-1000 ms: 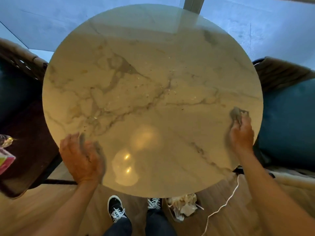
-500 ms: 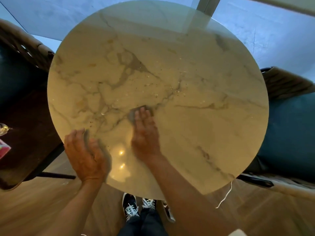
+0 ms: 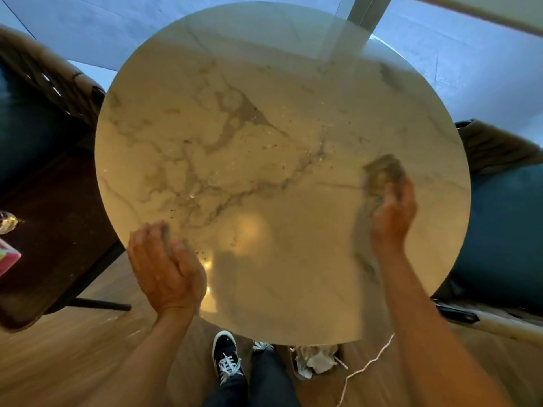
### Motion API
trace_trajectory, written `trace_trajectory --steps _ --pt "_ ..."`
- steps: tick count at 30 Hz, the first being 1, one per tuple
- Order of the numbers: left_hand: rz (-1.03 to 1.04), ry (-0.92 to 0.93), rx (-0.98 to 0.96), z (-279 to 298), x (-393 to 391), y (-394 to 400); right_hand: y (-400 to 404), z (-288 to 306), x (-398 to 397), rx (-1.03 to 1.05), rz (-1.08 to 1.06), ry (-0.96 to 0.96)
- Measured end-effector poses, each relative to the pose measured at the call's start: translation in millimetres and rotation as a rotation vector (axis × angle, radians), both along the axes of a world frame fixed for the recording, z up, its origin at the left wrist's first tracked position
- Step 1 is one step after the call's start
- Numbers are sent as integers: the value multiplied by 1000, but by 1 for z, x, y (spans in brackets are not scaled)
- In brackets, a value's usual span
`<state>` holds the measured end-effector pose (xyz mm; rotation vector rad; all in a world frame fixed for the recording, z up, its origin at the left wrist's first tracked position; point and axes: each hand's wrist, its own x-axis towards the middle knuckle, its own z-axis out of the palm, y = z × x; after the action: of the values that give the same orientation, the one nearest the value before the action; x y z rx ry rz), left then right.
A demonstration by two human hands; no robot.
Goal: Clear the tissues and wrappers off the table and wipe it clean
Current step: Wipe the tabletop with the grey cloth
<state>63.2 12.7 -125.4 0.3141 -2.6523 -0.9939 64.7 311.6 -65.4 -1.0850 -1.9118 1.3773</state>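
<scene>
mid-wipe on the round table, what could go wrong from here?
1. The right hand pushes the grey cloth near the right rim of the round marble table; crumbs may get swept onto the teal chair.
2. The specks mid-table lie outside the blurred stroke and could be missed.
3. The left hand rests cupped at the near edge; debris could overshoot it onto the wooden floor.

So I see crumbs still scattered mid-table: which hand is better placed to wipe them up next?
The right hand, probably. It already presses the cloth on the table, just right of the crumbs. The left hand rests at the near left edge, holding nothing.
</scene>
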Motion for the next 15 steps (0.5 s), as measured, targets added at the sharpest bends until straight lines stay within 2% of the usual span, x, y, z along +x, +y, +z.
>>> trace_trajectory --steps 3,7,11,15 --pt "-9 -9 2 0 -2 -1 64 -2 5 137 -63 -194" --pt "2 -44 1 -1 -2 -1 89 -31 -17 209 60 -503" --pt "-8 -67 -12 -4 -3 -3 32 -53 -56 389 312 -463" --pt "-15 -71 -3 -5 -4 -4 -47 -56 -81 435 604 -376"
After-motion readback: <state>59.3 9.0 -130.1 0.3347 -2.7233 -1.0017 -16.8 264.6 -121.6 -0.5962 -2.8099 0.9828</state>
